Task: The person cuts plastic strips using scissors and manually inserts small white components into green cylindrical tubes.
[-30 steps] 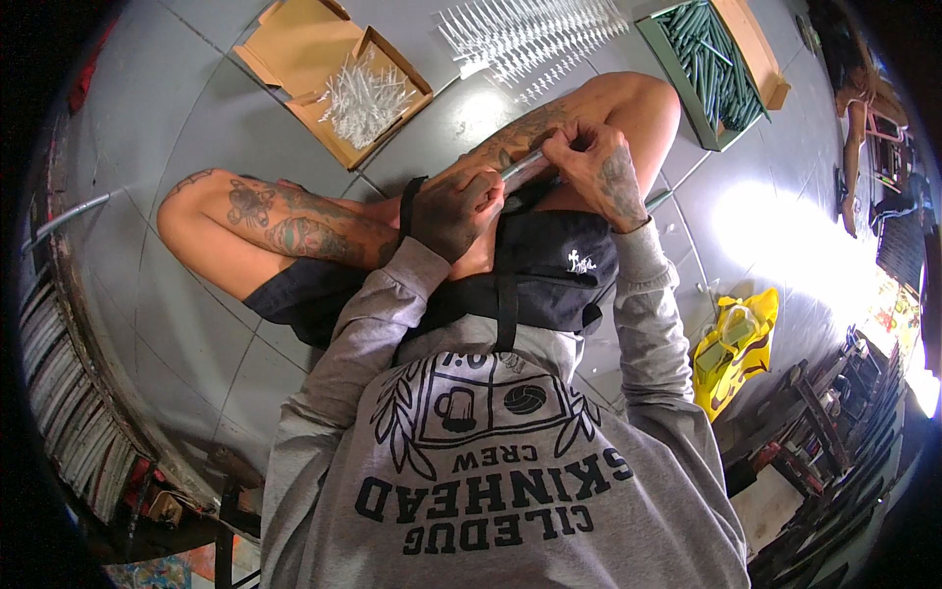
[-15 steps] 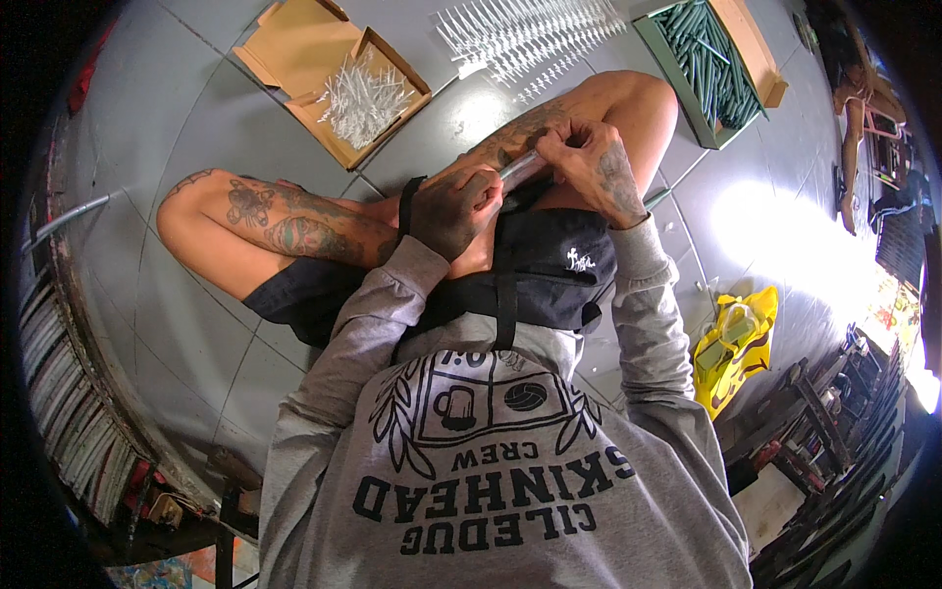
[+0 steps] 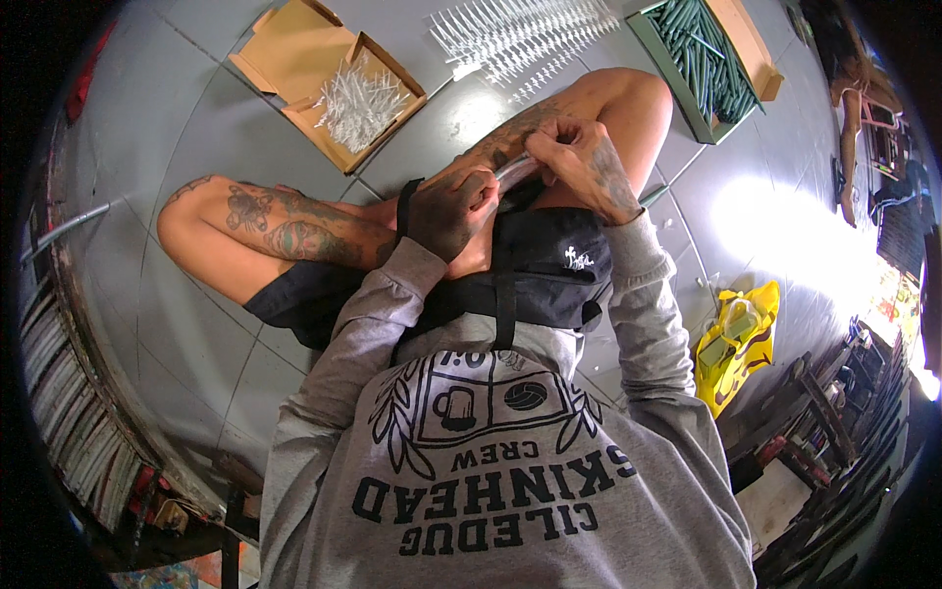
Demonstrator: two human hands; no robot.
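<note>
Over my crossed legs, my left hand (image 3: 453, 211) is closed in a fist around one end of a slim, pale translucent stick (image 3: 513, 173). My right hand (image 3: 586, 167) pinches the stick's other end between thumb and fingers. Only the short stretch between the two hands shows, so its exact kind is unclear. Past my right knee lies an open green box (image 3: 684, 83) full of dark green pen-like sticks (image 3: 699, 74). An open brown cardboard box (image 3: 345, 157) holds a heap of thin clear-white plastic pieces (image 3: 361, 103).
Rows of similar white pieces (image 3: 520, 39) lie on the grey tiled floor (image 3: 182, 324) between the boxes. One green stick (image 3: 655, 195) rests beside my right wrist. A yellow bag (image 3: 736, 348) is at my right. Another person's leg (image 3: 852, 147) shows at the far right.
My right fingers have shifted slightly on the stick, and its visible stretch looks whiter. My left fist stays nearly in place; the boxes have not moved.
</note>
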